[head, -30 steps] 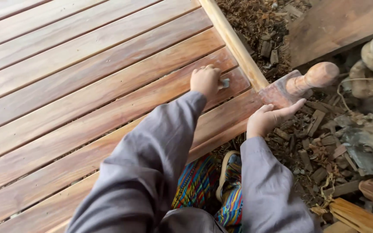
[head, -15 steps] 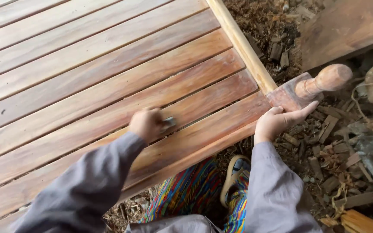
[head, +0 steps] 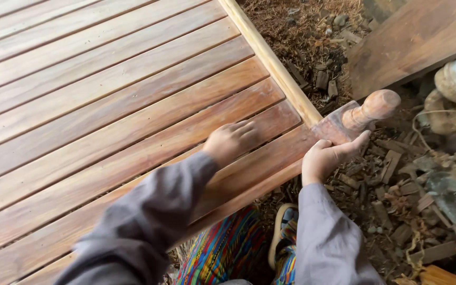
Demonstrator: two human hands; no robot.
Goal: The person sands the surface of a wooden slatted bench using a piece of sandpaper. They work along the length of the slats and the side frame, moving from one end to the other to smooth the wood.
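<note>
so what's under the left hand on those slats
The left hand lies flat on a reddish slat of the wooden slatted panel, blurred. Whatever it presses against the wood is covered; nothing shows past its fingers.

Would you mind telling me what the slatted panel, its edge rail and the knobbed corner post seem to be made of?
Slatted panel: reddish-brown wood, visible grain, dusty matt surface. Edge rail: paler, yellowish wood, seemingly bare. Knobbed corner post: turned wood, similar reddish tone, dusty. The left hand presses a slat; the right hand grips the corner.

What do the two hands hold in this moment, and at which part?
The right hand grips the corner of the slatted wooden panel, by the turned post. The left hand presses on a slat; what it holds cannot be told.
</note>
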